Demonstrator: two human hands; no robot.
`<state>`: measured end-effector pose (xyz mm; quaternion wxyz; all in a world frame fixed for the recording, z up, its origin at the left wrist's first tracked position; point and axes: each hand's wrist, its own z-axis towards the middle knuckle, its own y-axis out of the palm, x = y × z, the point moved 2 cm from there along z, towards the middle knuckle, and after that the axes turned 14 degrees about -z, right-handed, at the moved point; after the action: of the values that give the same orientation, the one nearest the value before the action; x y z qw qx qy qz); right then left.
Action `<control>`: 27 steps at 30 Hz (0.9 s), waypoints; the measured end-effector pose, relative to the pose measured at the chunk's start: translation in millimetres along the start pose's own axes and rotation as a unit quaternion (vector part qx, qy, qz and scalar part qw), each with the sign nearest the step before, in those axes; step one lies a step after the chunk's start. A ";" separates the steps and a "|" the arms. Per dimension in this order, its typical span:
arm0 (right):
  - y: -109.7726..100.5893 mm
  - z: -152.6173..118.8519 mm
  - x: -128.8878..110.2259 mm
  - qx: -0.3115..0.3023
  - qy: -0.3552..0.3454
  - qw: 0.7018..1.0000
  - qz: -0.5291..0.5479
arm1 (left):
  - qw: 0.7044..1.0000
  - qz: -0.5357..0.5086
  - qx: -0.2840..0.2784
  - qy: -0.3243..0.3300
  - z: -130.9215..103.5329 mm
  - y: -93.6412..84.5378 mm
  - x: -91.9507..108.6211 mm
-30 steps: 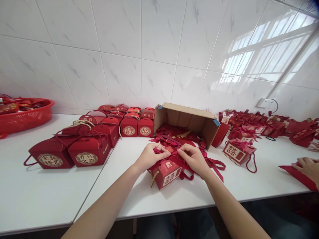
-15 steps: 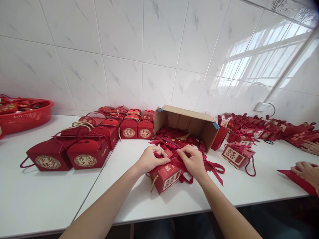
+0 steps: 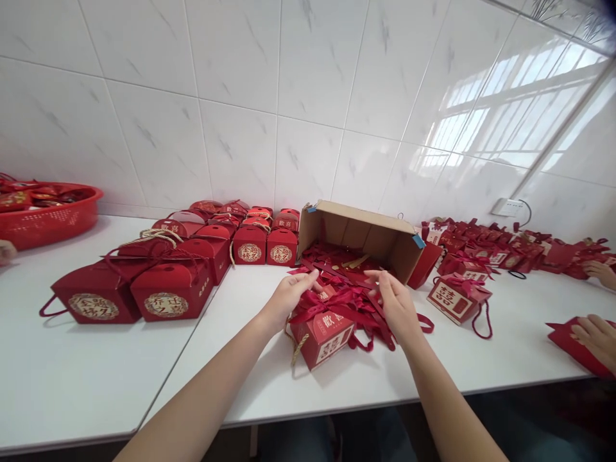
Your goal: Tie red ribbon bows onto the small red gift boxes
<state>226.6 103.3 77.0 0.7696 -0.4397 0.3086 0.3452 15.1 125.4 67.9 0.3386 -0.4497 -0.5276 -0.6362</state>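
A small red gift box (image 3: 323, 341) with white and gold printing and a gold cord stands near the table's front edge. Across its top lies a dark red ribbon bow (image 3: 327, 305). My left hand (image 3: 290, 299) is at the box's left side, thumb and finger closed on the ribbon. To the right of the box, my right hand (image 3: 395, 304) pinches a ribbon strand, raised over loose ribbons. Behind them a cardboard carton (image 3: 414, 260) lies on its side, with red ribbons spilling out.
Finished-looking red boxes (image 3: 168, 292) stand in rows at left. A red basket (image 3: 72, 221) is at far left. More red boxes (image 3: 452, 298) line the right side. Another person's hands (image 3: 597, 337) hold red card at far right; a further hand shows at the left edge.
My hands have moved apart, the right one rightward, uncovering the bow on the box. At right, the other person's hand and red card shifted slightly. A hand has come further in at the left edge.
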 end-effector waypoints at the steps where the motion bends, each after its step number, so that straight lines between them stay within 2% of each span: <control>1: -5.8 -0.8 -2.5 0.013 -0.001 1.000 0.008 | 1.000 -0.020 0.008 0.000 1.2 -1.4 0.4; 4: -14.8 -8.7 -7.4 0.028 -0.006 0.999 0.037 | 0.996 -0.078 0.028 0.007 4.7 -5.3 1.2; 6: -10.9 -22.6 -6.0 0.045 -0.007 0.997 0.059 | 0.993 -0.115 0.036 0.000 7.2 -8.1 0.5; 9: 11.3 -57.1 1.5 0.077 -0.009 0.995 0.070 | 0.984 -0.165 0.058 -0.016 11.7 -14.3 -1.9; 13: 54.6 -101.0 8.0 0.041 0.008 0.999 0.030 | 0.973 -0.205 0.098 -0.042 17.0 -22.7 -5.7; 15: 70.6 -110.4 6.8 0.016 0.022 0.999 0.017 | 0.970 -0.213 0.105 -0.052 17.8 -24.1 -6.6; 18: 80.9 -109.6 1.9 0.000 0.015 1.000 0.000 | 0.970 -0.212 0.099 -0.068 17.2 -22.4 -6.5; 21: 75.6 -101.6 0.0 0.010 0.005 1.000 0.008 | 0.972 -0.201 0.086 -0.080 16.6 -20.9 -5.3; 23: 61.5 -95.1 1.9 0.038 0.013 0.999 0.031 | 0.975 -0.190 0.080 -0.084 16.8 -21.5 -4.5; 25: 36.5 -85.9 5.5 0.088 0.023 0.994 0.054 | 0.978 -0.178 0.073 -0.085 17.0 -22.2 -3.7; 27: 0.7 -71.6 10.3 0.157 0.021 0.986 0.057 | 0.980 -0.167 0.065 -0.084 16.7 -22.2 -2.7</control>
<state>219.7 42.6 38.4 0.8013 -0.3023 0.4000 0.3264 -0.4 146.3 57.9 0.2104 -0.3837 -0.6619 -0.6086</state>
